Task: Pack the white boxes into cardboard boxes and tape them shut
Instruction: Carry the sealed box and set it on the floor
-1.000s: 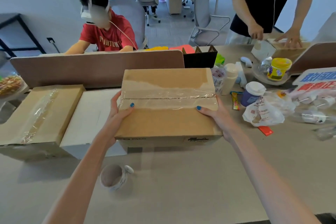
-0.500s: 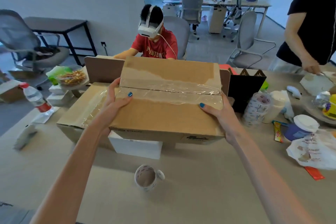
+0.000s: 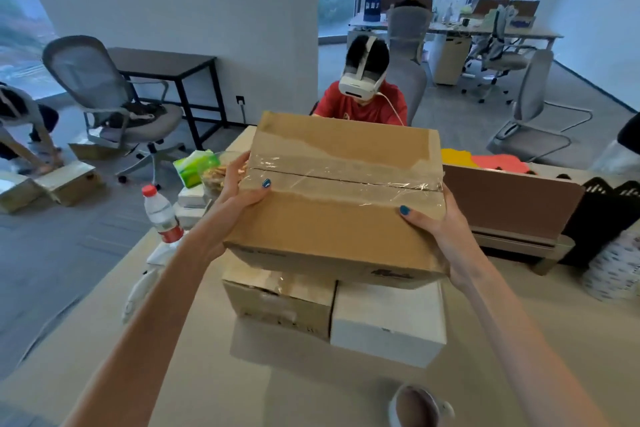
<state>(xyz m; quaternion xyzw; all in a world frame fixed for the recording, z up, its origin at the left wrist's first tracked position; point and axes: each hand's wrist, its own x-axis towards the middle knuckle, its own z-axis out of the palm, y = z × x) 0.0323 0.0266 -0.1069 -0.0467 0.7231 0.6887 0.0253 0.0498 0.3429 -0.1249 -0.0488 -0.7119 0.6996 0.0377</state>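
Both hands grip the taped brown cardboard box [image 3: 343, 218]: the left hand [image 3: 235, 194] is wrapped round its left end, the right hand [image 3: 440, 229] round its near right corner, and each thumb presses on the lid. The box hangs just above the plain white box [image 3: 388, 322], lid up, its long axis running left to right with the clear tape seam [image 3: 346, 173] along it. Around the white box I count two brown cartons and only that one white box, with the second taped carton [image 3: 277, 302] touching its left side.

The upper carton [image 3: 343, 218] is above 2 others on the table [image 3: 207, 392]: lower carton [image 3: 277, 302] left, white box [image 3: 388, 322] right.
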